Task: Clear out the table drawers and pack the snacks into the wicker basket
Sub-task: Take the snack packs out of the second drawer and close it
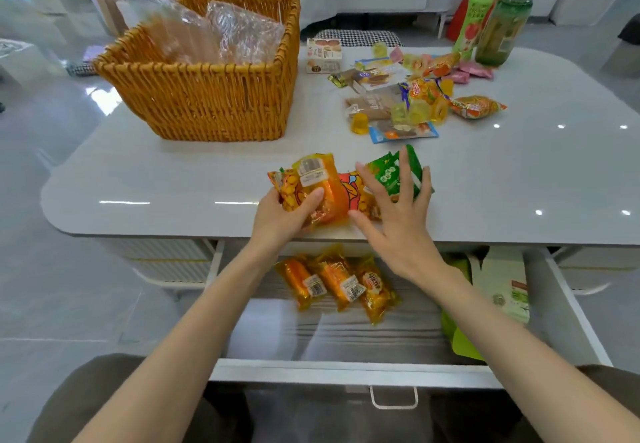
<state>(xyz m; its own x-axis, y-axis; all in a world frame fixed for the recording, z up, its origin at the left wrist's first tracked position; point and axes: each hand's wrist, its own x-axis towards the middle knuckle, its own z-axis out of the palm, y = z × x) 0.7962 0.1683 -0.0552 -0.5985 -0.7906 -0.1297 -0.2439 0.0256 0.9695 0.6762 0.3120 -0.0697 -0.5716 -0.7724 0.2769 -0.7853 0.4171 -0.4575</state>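
At the table's front edge my left hand (287,212) grips a bundle of orange snack packets (317,184). My right hand (394,207) hovers spread over green snack packets (396,169) beside them, fingers straight. Below my hands the drawer (353,370) stands pulled out, with three orange packets (337,281) lying in it and green bags (457,335) at its right side. The wicker basket (214,96) stands at the table's back left, holding clear plastic bags (221,32).
A scatter of small snacks and jelly cups (412,96) covers the back right of the white table (173,179). Two green drink bottles (491,27) stand behind them. A chair with a checked seat (360,36) is behind the table.
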